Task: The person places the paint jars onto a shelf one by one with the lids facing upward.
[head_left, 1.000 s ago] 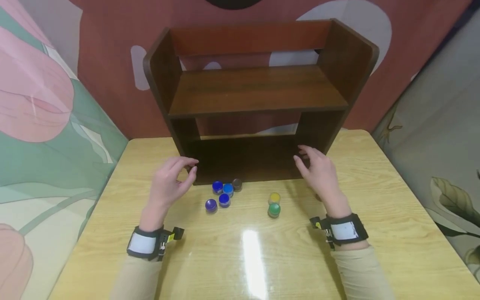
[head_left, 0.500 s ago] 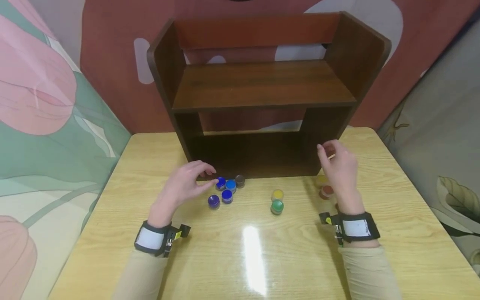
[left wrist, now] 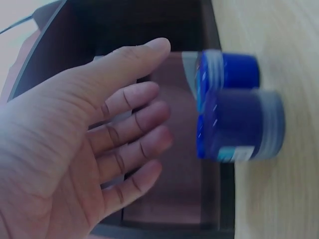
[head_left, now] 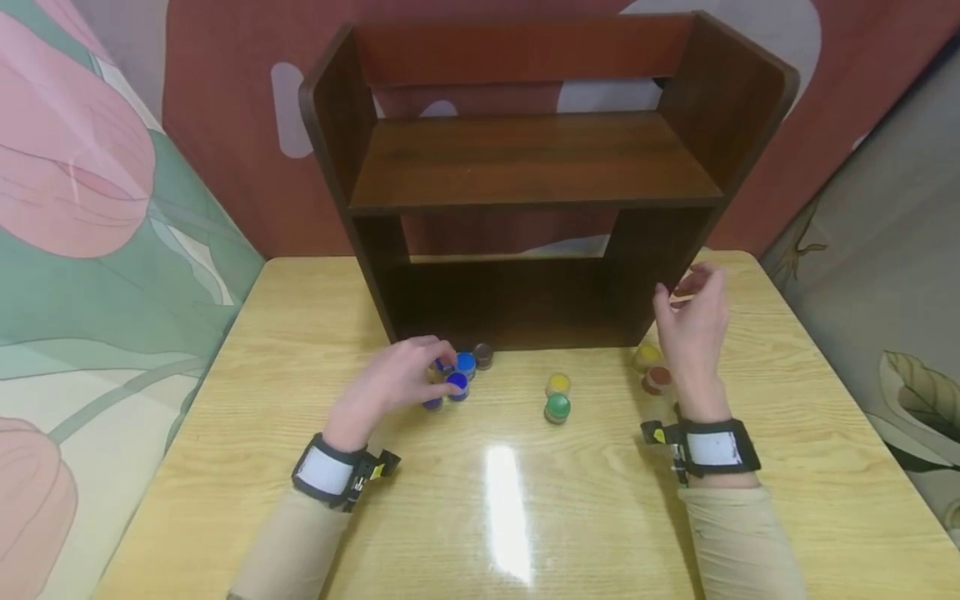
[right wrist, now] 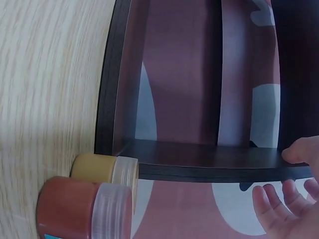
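Observation:
My left hand [head_left: 397, 379] hovers at a cluster of small paint jars, thumb and fingers apart, holding nothing. A violet jar [left wrist: 234, 124] and a blue jar [left wrist: 241, 69] stand just beyond its fingertips in the left wrist view. Also in this cluster are a lighter blue jar [head_left: 466, 363], a dark blue jar [head_left: 457, 385] and a dark brown jar [head_left: 483, 357]; the hand partly covers others. My right hand [head_left: 693, 350], loosely bent around nothing, is raised beside the shelf's right side. Near it sit an ochre jar [right wrist: 94, 168] and a reddish-brown jar [right wrist: 70, 206].
A dark brown two-tier shelf [head_left: 536, 162] stands at the back of the wooden table [head_left: 420, 517]. A yellow jar [head_left: 558, 385] and a green jar [head_left: 557, 407] sit together in front of it, between the hands. Patterned fabric surrounds the table.
My left hand has moved right and come down to the blue jars. My right hand has shifted right, past the shelf's side, uncovering the ochre and reddish-brown jars. The head view has tilted slightly.

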The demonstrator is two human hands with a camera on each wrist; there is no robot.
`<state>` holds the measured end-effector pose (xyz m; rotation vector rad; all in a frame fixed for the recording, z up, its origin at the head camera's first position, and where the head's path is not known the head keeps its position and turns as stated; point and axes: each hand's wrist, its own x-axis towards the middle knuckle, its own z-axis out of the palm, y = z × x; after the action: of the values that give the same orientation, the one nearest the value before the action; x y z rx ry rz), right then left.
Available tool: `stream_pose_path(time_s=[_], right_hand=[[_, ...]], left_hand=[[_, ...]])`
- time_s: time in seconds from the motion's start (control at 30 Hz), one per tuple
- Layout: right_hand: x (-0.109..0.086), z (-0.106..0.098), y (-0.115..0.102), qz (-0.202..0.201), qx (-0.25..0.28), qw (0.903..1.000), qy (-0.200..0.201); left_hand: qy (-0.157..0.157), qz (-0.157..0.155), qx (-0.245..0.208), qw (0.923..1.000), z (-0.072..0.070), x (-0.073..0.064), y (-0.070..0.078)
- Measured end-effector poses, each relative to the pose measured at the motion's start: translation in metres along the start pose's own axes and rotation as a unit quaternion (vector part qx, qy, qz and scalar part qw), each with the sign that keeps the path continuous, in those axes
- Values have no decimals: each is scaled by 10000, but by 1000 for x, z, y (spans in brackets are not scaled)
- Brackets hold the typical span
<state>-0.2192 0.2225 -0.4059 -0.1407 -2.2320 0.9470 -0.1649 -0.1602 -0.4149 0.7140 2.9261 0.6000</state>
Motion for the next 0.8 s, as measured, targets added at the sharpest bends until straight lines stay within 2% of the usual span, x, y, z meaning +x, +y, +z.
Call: stream_pose_path(time_s=[0.13,0.27,0.43,0.67,0.8], right_hand=[[0,1,2,-8,65,9999,-85],[0,3,4,-44,4,9998,-211],[0,6,7,-113,-57,9996,-266],[0,7,10,-102,-64,9992,-376],[1,6,10,-112,-66,9991,-414]], left_hand=[[79,-40,233,9997,9,3,5],[138,-314,437,9985,17,5,9],[66,-652,493,9966,23,8,11],[195,-509,534,9971,28,8,13],[169,-520,385,9978,27,9,14]])
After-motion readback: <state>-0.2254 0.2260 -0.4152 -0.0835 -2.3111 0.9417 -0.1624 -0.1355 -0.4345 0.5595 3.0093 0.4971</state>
